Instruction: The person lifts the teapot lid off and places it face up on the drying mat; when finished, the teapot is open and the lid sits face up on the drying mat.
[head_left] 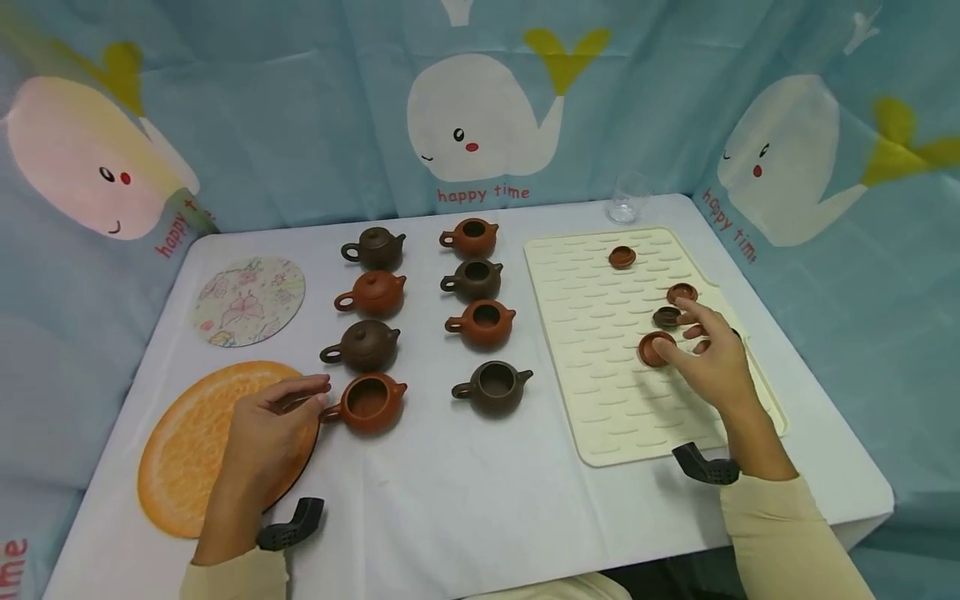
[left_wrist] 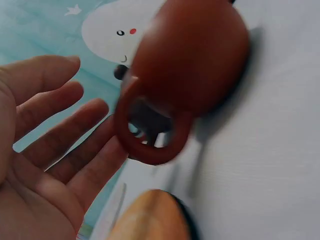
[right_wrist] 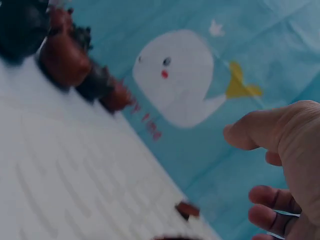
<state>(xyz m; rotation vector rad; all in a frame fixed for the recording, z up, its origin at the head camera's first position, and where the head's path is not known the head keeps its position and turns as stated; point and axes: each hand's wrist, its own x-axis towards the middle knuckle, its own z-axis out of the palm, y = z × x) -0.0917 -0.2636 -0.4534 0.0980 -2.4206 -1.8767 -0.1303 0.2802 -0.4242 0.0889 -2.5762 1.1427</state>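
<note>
My left hand (head_left: 262, 437) hovers beside the handle of a lidless reddish-brown teapot (head_left: 369, 403) at the front of the left column. In the left wrist view its fingers (left_wrist: 90, 165) are spread and relaxed, with nothing held, near that teapot's loop handle (left_wrist: 152, 154). Over the cream mat, my right hand (head_left: 716, 367) is half open above several small teapot lids. Its thumb is close to the nearest reddish lid (head_left: 657, 349); a dark lid (head_left: 667, 317) and another reddish lid (head_left: 682, 292) lie by the fingers. The right wrist view shows nothing between thumb and fingers (right_wrist: 272, 197).
Several teapots stand in two columns; the left one includes a lidded dark teapot (head_left: 365, 346), the right one a lidless dark teapot (head_left: 497, 388). Farther back on the ridged mat (head_left: 600, 417) lies a lid (head_left: 622, 257). A glass (head_left: 624, 204) stands behind; round mats (head_left: 180, 467) lie left.
</note>
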